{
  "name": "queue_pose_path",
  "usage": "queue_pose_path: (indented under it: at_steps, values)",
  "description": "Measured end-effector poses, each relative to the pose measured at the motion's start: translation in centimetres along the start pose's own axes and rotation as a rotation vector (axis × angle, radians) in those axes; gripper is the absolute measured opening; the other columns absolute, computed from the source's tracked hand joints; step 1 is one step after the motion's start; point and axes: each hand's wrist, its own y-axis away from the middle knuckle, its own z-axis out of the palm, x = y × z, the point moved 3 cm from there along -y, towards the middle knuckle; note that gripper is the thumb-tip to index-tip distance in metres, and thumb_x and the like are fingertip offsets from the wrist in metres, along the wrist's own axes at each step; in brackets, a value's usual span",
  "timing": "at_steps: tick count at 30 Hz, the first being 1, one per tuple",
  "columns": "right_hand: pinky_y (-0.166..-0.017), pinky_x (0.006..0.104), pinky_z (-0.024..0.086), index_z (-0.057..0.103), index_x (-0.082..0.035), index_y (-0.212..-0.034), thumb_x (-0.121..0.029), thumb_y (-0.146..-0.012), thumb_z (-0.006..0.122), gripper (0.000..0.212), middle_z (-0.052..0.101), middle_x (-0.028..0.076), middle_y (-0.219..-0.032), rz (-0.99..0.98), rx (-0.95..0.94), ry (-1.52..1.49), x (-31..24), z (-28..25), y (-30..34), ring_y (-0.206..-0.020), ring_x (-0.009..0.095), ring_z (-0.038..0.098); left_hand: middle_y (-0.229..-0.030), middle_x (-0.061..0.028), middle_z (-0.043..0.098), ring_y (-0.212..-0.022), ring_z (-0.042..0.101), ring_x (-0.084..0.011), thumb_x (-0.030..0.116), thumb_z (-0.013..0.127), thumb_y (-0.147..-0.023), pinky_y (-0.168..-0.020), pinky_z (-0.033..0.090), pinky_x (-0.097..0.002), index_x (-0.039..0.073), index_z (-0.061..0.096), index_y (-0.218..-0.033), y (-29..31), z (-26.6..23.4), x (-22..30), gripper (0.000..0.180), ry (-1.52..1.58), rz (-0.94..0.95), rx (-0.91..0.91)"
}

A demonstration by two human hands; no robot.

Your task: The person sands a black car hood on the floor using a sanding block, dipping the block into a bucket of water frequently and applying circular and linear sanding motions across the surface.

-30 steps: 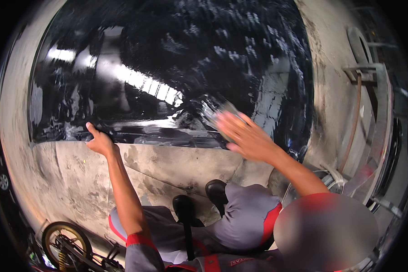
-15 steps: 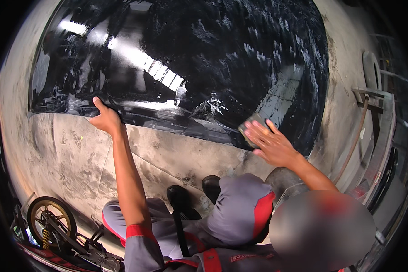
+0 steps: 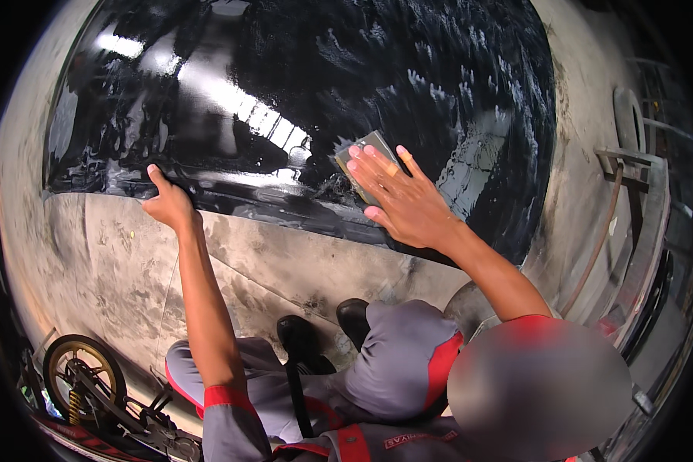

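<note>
A glossy black car hood [image 3: 285, 92] spans the view in front of me, wet and streaked with whitish slurry. My left hand [image 3: 169, 204] grips its near edge, thumb on top and the other fingers hidden below. Under my right hand [image 3: 408, 196] is a flat, grey-green sanding pad [image 3: 373, 142], pressed against the hood right of centre. The right fingers lie over the pad, slightly spread, with the thumb at its near side. A light band circles one right finger.
Stained concrete floor [image 3: 285, 254] surrounds the hood. A motorcycle wheel [image 3: 83, 376] stands at the lower left. Along the right runs a metal frame [image 3: 647, 231]. My black shoes [image 3: 352, 314] are below the hood's near edge. A rounded grey object [image 3: 470, 302] sits by my right knee.
My right hand has slid the sanding pad left and farther from me, away from the hood's near edge. My left hand keeps its grip on the edge.
</note>
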Motion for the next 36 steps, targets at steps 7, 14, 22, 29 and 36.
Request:
queue_pose_path:
  at_steps: [7,14,22,29,36]
  values:
    - [-0.127,0.0569,0.013,0.031,-0.011,-0.162,-0.039,-0.1,0.056,0.072,0.023,0.007,-0.171,0.075,-0.126,0.064,1.0,1.5,7.9,-0.158,0.023,0.018,-0.072,-0.0097,0.063,-0.063,0.049,-0.0165,0.039,0.069,-0.098,-0.063,0.048,-0.04,-0.017,0.062,-0.073,-0.2,0.3,-0.8,0.062,0.094,0.096,0.06]
    - [-0.126,0.0604,0.009,0.028,-0.011,-0.163,-0.037,-0.098,0.06,0.077,0.023,0.006,-0.171,0.069,-0.107,-0.023,-0.5,0.7,3.5,-0.158,0.024,0.018,-0.08,-0.0097,0.07,-0.067,0.057,-0.0136,0.037,0.07,-0.099,-0.065,0.051,-0.0347,-0.018,0.069,-0.082,-1.3,-0.8,-1.3,0.058,0.015,0.043,-0.009]
    - [-0.124,0.0637,0.009,0.027,-0.012,-0.163,-0.037,-0.1,0.058,0.075,0.022,0.006,-0.171,0.117,-0.01,0.042,-2.1,0.7,0.9,-0.158,0.023,0.019,-0.079,-0.0097,0.069,-0.066,0.055,-0.0141,0.037,0.07,-0.098,-0.064,0.051,-0.0358,-0.018,0.067,-0.081,-0.4,0.0,-0.3,0.058,0.054,0.017,-0.003]
    - [-0.124,0.0638,0.01,0.031,-0.011,-0.162,-0.034,-0.098,0.061,0.075,0.026,0.007,-0.17,0.16,0.015,0.006,-1.8,1.8,4.8,-0.157,0.023,0.023,-0.082,-0.0094,0.071,-0.067,0.057,-0.0128,0.038,0.07,-0.099,-0.064,0.051,-0.0337,-0.017,0.07,-0.083,-0.6,-0.1,-0.3,0.057,0.022,0.101,0.041]
    - [-0.124,0.0635,0.009,0.029,-0.011,-0.163,-0.036,-0.099,0.059,0.075,0.026,0.007,-0.17,0.171,0.016,-0.027,-1.3,2.0,3.0,-0.157,0.023,0.022,-0.082,-0.0094,0.071,-0.066,0.058,-0.0134,0.039,0.071,-0.098,-0.065,0.052,-0.034,-0.017,0.07,-0.084,-0.5,-0.9,-0.1,0.057,0.053,0.013,0.002]
